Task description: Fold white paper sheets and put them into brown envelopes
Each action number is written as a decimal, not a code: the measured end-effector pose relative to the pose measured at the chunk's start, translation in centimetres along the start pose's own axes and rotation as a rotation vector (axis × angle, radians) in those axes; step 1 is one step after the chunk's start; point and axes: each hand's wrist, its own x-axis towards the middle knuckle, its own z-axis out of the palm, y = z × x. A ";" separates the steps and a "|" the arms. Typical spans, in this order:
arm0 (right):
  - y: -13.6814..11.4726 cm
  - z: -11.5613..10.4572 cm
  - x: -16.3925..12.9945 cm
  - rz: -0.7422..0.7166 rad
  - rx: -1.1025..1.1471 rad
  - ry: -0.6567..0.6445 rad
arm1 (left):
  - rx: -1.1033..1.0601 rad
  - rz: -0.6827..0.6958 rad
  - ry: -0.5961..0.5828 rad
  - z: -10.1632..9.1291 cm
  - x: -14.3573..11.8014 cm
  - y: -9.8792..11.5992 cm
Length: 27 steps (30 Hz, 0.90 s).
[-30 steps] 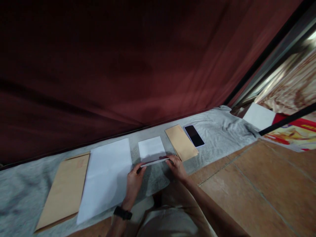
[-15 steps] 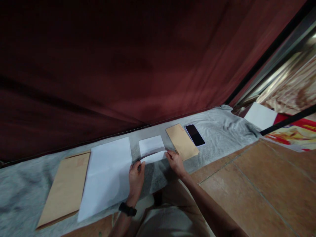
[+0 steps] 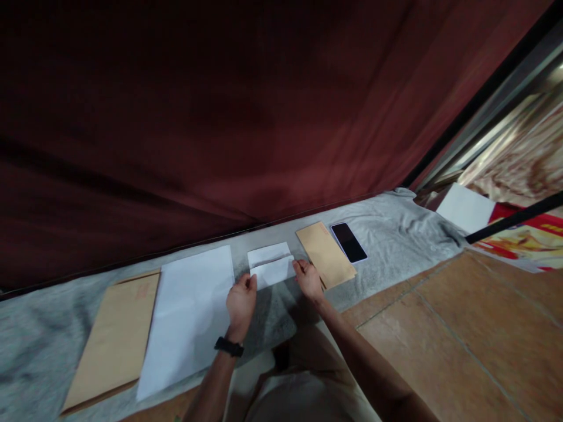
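Between my hands is a folded sheet of white paper (image 3: 272, 272), its near part raised and bent over the part lying on the grey cloth. My left hand (image 3: 241, 299) pinches its left edge between thumb and fingers. The right edge is pinched by my right hand (image 3: 308, 278), which sits close beside a small stack of brown envelopes (image 3: 326, 252). To the left of my left hand lies a larger stack of white paper (image 3: 189, 316). A black watch (image 3: 229, 346) is on my left wrist.
Large brown envelopes (image 3: 114, 337) lie at the far left of the grey cloth (image 3: 409, 228). A phone (image 3: 349, 241) rests right of the small envelopes. A dark red curtain (image 3: 220, 129) hangs behind. On the right are tiled floor (image 3: 440, 328) and a red printed box (image 3: 528, 234).
My hands have brought the raised near flap of the paper up and away from me, so it now lies lower over the far part. Both hands still grip its edges.
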 end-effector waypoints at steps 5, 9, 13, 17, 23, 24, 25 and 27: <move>0.4 -0.2 -0.1 -0.041 0.081 -0.018 | -0.020 -0.007 -0.010 0.1 0.6 0.2; 0.4 -0.9 -0.2 0.015 -0.041 -0.046 | -0.084 0.018 -0.033 0.4 0.2 -0.1; 0.5 -1.4 -0.4 0.004 -0.200 -0.042 | -0.082 0.050 -0.042 0.6 -0.4 -0.2; 0.0 -1.4 -0.3 -0.005 -0.393 -0.050 | 0.001 0.033 -0.031 0.6 -0.1 0.2; -0.8 -0.4 1.3 -0.002 -0.515 -0.039 | 0.202 0.006 -0.019 0.6 0.7 1.1; -0.8 -0.2 1.5 -0.018 -0.521 -0.030 | 0.237 0.008 -0.029 0.5 0.8 1.2; -0.7 -0.1 1.7 -0.039 -0.529 -0.017 | 0.268 0.012 -0.037 0.4 0.9 1.4; -0.5 0.3 2.0 -0.089 -0.562 0.021 | 0.309 0.017 -0.047 0.3 1.1 1.7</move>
